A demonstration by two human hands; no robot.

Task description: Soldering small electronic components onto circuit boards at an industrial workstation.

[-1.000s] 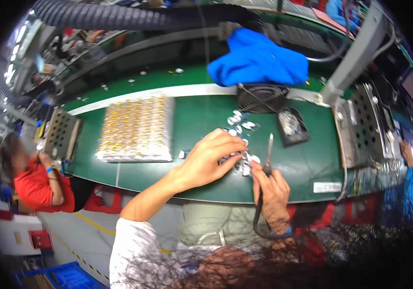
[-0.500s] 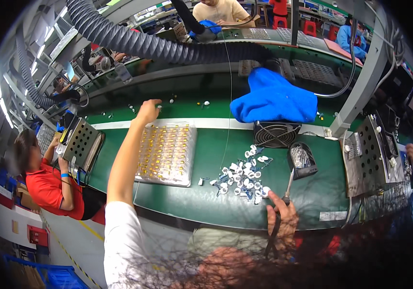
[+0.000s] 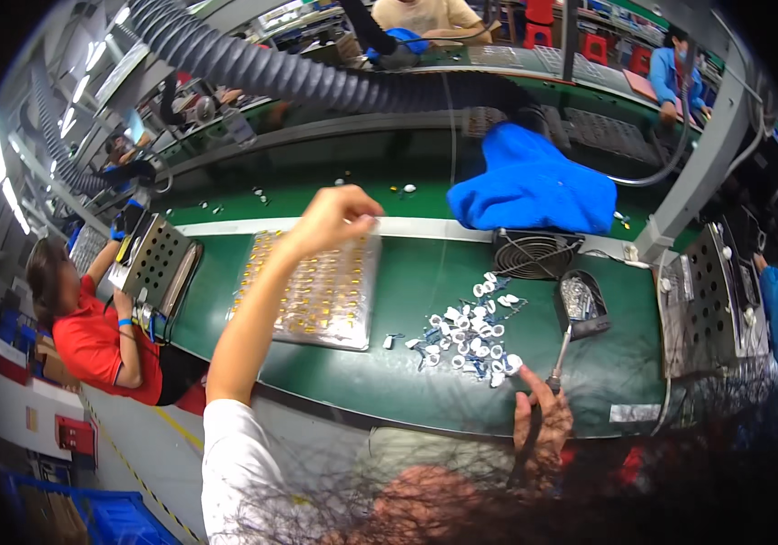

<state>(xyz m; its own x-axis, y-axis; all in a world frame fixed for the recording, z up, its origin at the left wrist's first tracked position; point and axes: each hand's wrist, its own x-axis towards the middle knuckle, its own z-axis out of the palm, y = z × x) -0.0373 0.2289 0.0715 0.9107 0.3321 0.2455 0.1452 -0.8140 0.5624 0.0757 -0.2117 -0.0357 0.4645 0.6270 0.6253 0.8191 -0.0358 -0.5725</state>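
Okay, so the left hand (image 3: 334, 221) has swung over: half a second ago it's out past the far left corner of the clear tray with yellow bits (image 3: 348, 344), and now it hangs by the tray's far right corner. Fingers are curled with the thumb tucked close, but I honestly can't tell if anything's pinched in there. A second back that same hand was down in the heap of white rings (image 3: 469, 336).

The right hand (image 3: 545, 420) barely changes. It's got the soldering iron (image 3: 555, 374) between its fingers, shaft pointing at the near side of the black dish (image 3: 599, 324), and one fingertip is at a white ring (image 3: 513, 364) on the heap's near right edge. Can't say if that ring is gripped.

As for room, the heap sits right of the middle of the green surface (image 3: 334, 391), and the tray takes the left part. Green shows between them, with one loose white piece (image 3: 391, 341) in the gap. There's another strip along the near edge. Far side's tighter: the fan (image 3: 535, 256) stands at the white strip (image 3: 416, 227), and the perforated metal box (image 3: 698, 309) closes off the right end.
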